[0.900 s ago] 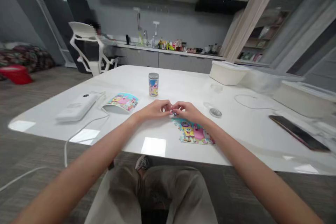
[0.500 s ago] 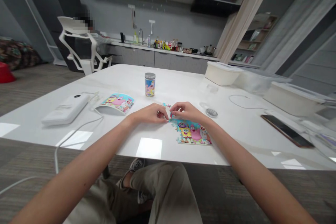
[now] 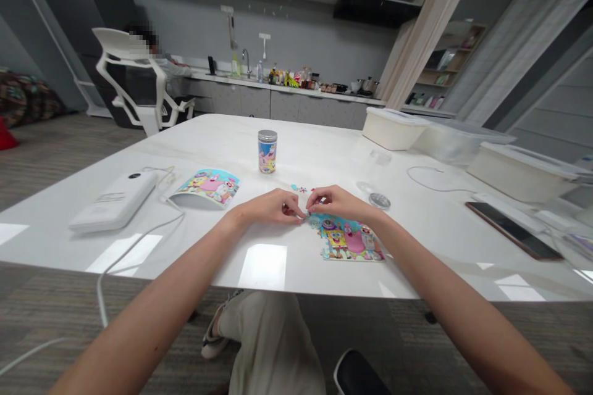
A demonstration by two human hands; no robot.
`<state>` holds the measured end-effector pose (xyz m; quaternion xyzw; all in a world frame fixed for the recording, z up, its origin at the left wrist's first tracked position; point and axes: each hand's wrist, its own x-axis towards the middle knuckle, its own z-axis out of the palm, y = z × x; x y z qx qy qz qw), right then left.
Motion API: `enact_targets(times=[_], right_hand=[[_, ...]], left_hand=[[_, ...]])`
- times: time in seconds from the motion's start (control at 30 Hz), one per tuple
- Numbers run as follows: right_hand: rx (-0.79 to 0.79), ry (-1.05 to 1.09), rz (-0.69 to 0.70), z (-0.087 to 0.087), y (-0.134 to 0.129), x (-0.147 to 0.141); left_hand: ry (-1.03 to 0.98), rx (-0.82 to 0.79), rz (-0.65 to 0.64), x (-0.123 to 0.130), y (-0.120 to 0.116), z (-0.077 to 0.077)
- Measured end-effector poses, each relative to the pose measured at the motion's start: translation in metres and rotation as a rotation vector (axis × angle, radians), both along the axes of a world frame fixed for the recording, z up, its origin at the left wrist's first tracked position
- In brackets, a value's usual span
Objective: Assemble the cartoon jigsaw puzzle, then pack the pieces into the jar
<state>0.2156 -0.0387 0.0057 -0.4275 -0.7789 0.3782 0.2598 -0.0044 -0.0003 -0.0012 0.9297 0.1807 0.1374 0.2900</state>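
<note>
A partly joined jigsaw puzzle (image 3: 353, 242) with cartoon figures lies flat near the table's front edge, its left side jagged. My left hand (image 3: 277, 206) is closed, thumb and forefinger pinched on a small puzzle piece at the puzzle's upper left corner. Opposite it, my right hand (image 3: 341, 202) pinches at the same spot, its fingertips almost meeting the left ones; the tiny piece there is mostly hidden. A few loose puzzle pieces (image 3: 300, 189) lie just beyond the hands. To the left, a curled picture sheet (image 3: 209, 186) shows the same cartoon figures.
A cartoon-printed jar (image 3: 267, 153) stands beyond the hands, and a round metal lid (image 3: 379, 200) lies to the right. A white power bank (image 3: 115, 200) with a cable is at left. A phone (image 3: 512, 229) and lidded boxes (image 3: 393, 131) sit at right. A person sits behind.
My right hand has lowered the small upright piece toward the puzzle's corner, and my fingertips have come closer together. The whole view has shifted slightly.
</note>
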Motion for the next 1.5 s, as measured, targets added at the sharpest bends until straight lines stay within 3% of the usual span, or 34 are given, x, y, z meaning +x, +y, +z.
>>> enact_targets(times=[0.17,0.6,1.27,1.5], right_hand=[[-0.092,-0.006,0.013,-0.001,-0.001,0.0],[-0.069,-0.062,0.104,-0.002,-0.001,-0.001],[-0.061,-0.047,0.104,-0.006,0.0,-0.004],[-0.017,0.019,0.08,-0.01,0.005,-0.001]], left_hand=[[0.02,0.002,0.004,0.0,-0.001,-0.001],[0.069,-0.005,0.001,0.002,-0.001,0.002],[-0.005,-0.056,0.004,0.002,0.0,0.003],[-0.068,-0.023,0.07,0.001,0.002,0.0]])
